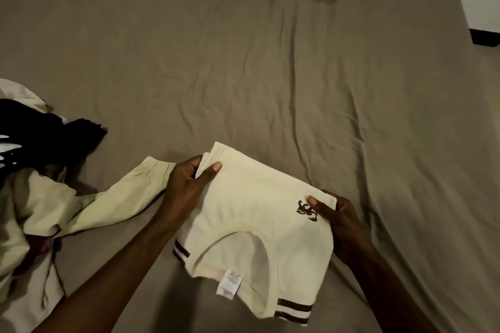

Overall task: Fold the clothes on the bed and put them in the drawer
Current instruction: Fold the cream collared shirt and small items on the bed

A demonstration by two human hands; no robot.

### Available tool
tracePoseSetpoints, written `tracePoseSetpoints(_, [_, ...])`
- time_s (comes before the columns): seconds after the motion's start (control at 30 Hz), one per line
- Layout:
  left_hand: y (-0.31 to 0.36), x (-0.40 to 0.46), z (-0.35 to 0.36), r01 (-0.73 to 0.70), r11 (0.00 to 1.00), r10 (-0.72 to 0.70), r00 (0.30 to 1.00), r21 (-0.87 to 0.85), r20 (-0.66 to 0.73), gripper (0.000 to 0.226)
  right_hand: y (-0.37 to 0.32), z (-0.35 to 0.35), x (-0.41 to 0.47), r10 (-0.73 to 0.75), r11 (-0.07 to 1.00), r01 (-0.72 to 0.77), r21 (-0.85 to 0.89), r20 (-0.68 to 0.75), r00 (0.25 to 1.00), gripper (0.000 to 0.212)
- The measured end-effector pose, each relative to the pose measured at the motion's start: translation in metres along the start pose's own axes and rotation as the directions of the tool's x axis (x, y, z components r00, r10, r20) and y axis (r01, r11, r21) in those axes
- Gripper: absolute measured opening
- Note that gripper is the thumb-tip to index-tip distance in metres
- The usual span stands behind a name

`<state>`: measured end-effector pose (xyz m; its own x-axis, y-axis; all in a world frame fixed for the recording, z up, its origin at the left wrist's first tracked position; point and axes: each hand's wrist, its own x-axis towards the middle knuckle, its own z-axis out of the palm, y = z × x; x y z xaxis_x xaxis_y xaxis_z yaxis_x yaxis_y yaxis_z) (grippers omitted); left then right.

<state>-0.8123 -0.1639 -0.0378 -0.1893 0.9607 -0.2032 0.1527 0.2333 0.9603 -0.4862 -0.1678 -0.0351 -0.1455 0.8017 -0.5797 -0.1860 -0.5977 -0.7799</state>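
Between the two hands: one folded cream shirt (251, 213), held just above the bed (270, 76). Left hand (186, 184) pinches its far-left corner, thumb on top; right hand (343, 222) pinches the right edge, thumb beside a dark brown emblem (307, 210). Two brown-striped cuffs show, one white label at the neckline. Left of the grip: a pile of unfolded clothes (35, 178), perhaps three garments, hard to separate.
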Motion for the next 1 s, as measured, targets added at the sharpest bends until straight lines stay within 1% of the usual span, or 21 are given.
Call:
tracePoseSetpoints(0.1, [-0.019, 0.020, 0.004, 0.051, 0.999, -0.051, 0.999, 0.013, 0.008, 0.050, 0.015, -0.003, 0.023, 0.025, 0.999, -0.028, -0.045, -0.068, 0.997, 0.024])
tracePoseSetpoints(0.17, [-0.044, 0.033, 0.006, 0.068, 0.980, -0.066, 0.998, 0.189, -0.016, 0.042, 0.034, -0.011, 0.044, 0.004, 0.974, -0.040, -0.224, -0.158, 0.987, 0.022])
tracePoseSetpoints(0.23, [-0.071, 0.039, 0.005, 0.112, 0.901, -0.105, 0.994, 0.420, -0.039, 0.035, 0.052, -0.020, 0.063, -0.033, 0.920, -0.087, -0.383, -0.295, 0.955, 0.022])
tracePoseSetpoints(0.3, [-0.091, 0.040, 0.001, 0.159, 0.875, -0.126, 0.987, 0.457, -0.103, 0.035, 0.060, -0.024, 0.074, -0.051, 0.908, -0.122, -0.401, -0.394, 0.918, 0.028])
tracePoseSetpoints(0.33, [-0.096, 0.039, -0.001, 0.172, 0.876, -0.119, 0.983, 0.451, -0.143, 0.034, 0.062, -0.023, 0.076, -0.102, 0.886, -0.107, -0.451, -0.414, 0.905, 0.032])
tracePoseSetpoints(0.37, [-0.096, 0.036, -0.002, 0.169, 0.866, -0.102, 0.981, 0.472, -0.163, 0.035, 0.063, -0.022, 0.077, -0.174, 0.830, -0.093, -0.550, -0.413, 0.894, 0.035])
tracePoseSetpoints(0.4, [-0.094, 0.031, -0.002, 0.166, 0.839, -0.082, 0.980, 0.519, -0.181, 0.036, 0.065, -0.020, 0.077, -0.257, 0.736, -0.085, -0.672, -0.394, 0.882, 0.037])
tracePoseSetpoints(0.43, [-0.093, 0.022, -0.002, 0.159, 0.803, -0.037, 0.975, 0.574, -0.218, 0.035, 0.066, -0.017, 0.074, -0.354, 0.598, -0.085, -0.797, -0.357, 0.864, 0.037])
tracePoseSetpoints(0.47, [-0.090, 0.010, -0.003, 0.178, 0.768, 0.019, 0.954, 0.616, -0.300, 0.032, 0.068, -0.015, 0.073, -0.453, 0.440, -0.086, -0.894, -0.304, 0.838, 0.038])
tracePoseSetpoints(0.5, [-0.090, -0.007, -0.001, 0.229, 0.760, 0.058, 0.908, 0.608, -0.415, 0.028, 0.068, -0.014, 0.071, -0.530, 0.306, -0.088, -0.948, -0.247, 0.811, 0.040])
tracePoseSetpoints(0.53, [-0.092, -0.027, 0.001, 0.300, 0.782, 0.056, 0.839, 0.546, -0.541, 0.026, 0.068, -0.015, 0.071, -0.578, 0.213, -0.077, -0.974, -0.189, 0.794, 0.043])
tracePoseSetpoints(0.57, [-0.096, -0.050, 0.005, 0.373, 0.815, 0.004, 0.762, 0.444, -0.647, 0.025, 0.065, -0.013, 0.074, -0.608, 0.140, -0.043, -0.989, -0.120, 0.785, 0.048])
tracePoseSetpoints(0.6, [-0.102, -0.073, 0.012, 0.440, 0.843, -0.100, 0.693, 0.309, -0.714, 0.029, 0.063, -0.014, 0.081, -0.625, 0.072, 0.009, -0.997, -0.038, 0.779, 0.052])
tracePoseSetpoints(0.67, [-0.105, -0.116, 0.038, 0.505, 0.863, -0.346, 0.589, -0.002, -0.730, 0.042, 0.055, -0.014, 0.094, -0.604, -0.067, 0.153, -0.986, 0.162, 0.780, 0.053])
tracePoseSetpoints(0.73, [-0.098, -0.140, 0.062, 0.481, 0.809, -0.571, 0.510, -0.337, -0.643, 0.042, 0.048, -0.006, 0.107, -0.474, -0.146, 0.325, -0.934, 0.355, 0.806, 0.054])
tracePoseSetpoints(0.77, [-0.094, -0.145, 0.075, 0.440, 0.755, -0.656, 0.493, -0.486, -0.571, 0.036, 0.041, 0.000, 0.114, -0.397, -0.153, 0.378, -0.913, 0.407, 0.823, 0.055])
tracePoseSetpoints(0.8, [-0.093, -0.150, 0.090, 0.428, 0.703, -0.709, 0.489, -0.568, -0.509, 0.030, 0.037, 0.006, 0.120, -0.319, -0.120, 0.404, -0.907, 0.421, 0.849, 0.054])
tracePoseSetpoints(0.83, [-0.090, -0.150, 0.102, 0.439, 0.681, -0.727, 0.501, -0.586, -0.469, 0.026, 0.030, 0.012, 0.126, -0.252, -0.044, 0.394, -0.918, 0.392, 0.885, 0.052])
tracePoseSetpoints(0.9, [-0.085, -0.144, 0.119, 0.480, 0.667, -0.733, 0.561, -0.570, -0.386, 0.023, 0.013, 0.024, 0.140, -0.083, 0.121, 0.299, -0.946, 0.291, 0.953, 0.047])
tracePoseSetpoints(0.93, [-0.087, -0.141, 0.122, 0.490, 0.658, -0.735, 0.584, -0.571, -0.345, 0.020, 0.004, 0.029, 0.147, 0.014, 0.148, 0.254, -0.956, 0.259, 0.966, 0.047])
tracePoseSetpoints(1.0, [-0.094, -0.135, 0.122, 0.484, 0.650, -0.725, 0.625, -0.586, -0.287, 0.019, -0.011, 0.040, 0.153, 0.169, 0.155, 0.212, -0.965, 0.237, 0.957, 0.045])
